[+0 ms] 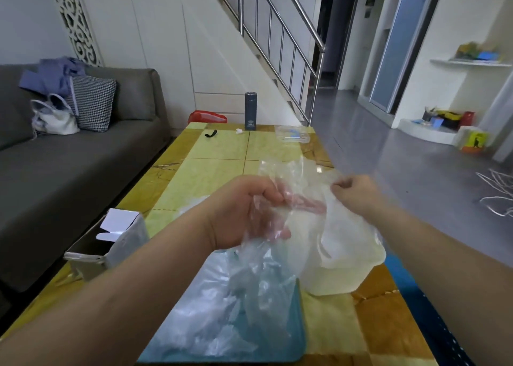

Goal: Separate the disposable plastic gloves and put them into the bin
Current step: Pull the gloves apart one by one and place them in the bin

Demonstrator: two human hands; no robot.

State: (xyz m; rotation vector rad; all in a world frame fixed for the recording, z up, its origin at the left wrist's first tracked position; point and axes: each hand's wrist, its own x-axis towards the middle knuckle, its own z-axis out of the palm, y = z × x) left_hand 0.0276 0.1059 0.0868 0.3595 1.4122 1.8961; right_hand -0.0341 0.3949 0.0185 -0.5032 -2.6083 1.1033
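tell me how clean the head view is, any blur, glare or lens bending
In the head view, wide-angle distortion bows the stair railing toward the edges; the thin gloves between the left hand and right hand look smeared, edges hard to trace; light is soft, no hard shadows, pale sheen on the table; the flask reads fairly sharp.

L-hand, R-hand — prob. gripping gloves

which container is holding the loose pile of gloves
The flat blue tray nearest the camera, heaped with clear gloves; the pale bin and white carton flank it.
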